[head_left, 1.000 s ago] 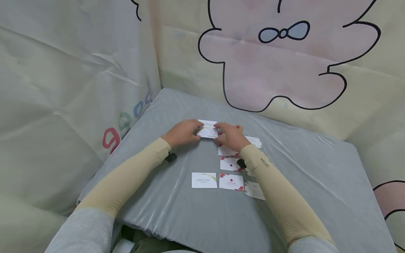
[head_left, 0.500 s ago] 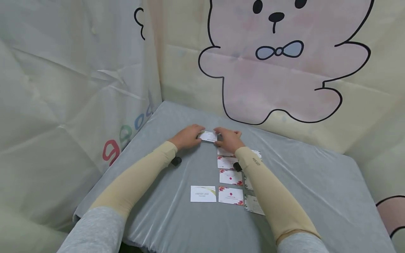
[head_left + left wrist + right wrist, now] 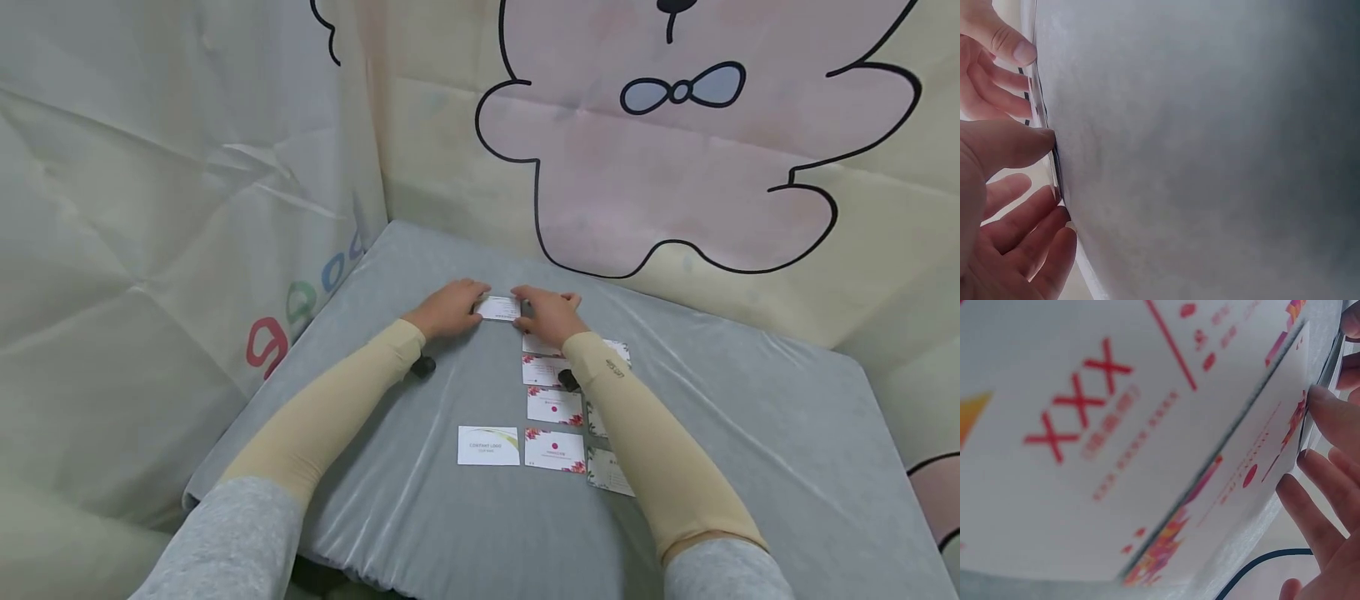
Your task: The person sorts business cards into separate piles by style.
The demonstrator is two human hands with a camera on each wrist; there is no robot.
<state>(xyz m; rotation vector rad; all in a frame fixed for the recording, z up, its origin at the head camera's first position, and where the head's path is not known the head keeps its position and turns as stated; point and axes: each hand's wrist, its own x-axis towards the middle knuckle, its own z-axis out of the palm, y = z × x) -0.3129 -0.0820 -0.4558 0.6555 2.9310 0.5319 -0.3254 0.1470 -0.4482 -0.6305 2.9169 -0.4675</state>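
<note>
A white business card [image 3: 499,309] with small print lies between my two hands at the far end of the card rows. My left hand [image 3: 448,308] pinches its left side, thumb on the near edge and fingers on the far edge. On the right side, my right hand [image 3: 550,317] pinches it the same way. In the left wrist view the card edge [image 3: 1055,164] shows thin and dark between thumb and fingers; whether several cards are stacked there, I cannot tell. Red-flowered cards [image 3: 1250,472] lie below my right hand in the right wrist view.
A white card with a yellow-green curve [image 3: 488,447] lies nearest me. Beside it runs a column of red-flowered cards [image 3: 554,406], then leaf-patterned cards [image 3: 609,472] partly under my right forearm. Grey cloth [image 3: 390,508] covers the table; printed fabric walls [image 3: 675,183] stand behind.
The card between my hands has tipped flatter, so less of its face shows. Both hands keep their grip at its sides. The head view has tilted up, then partly back down.
</note>
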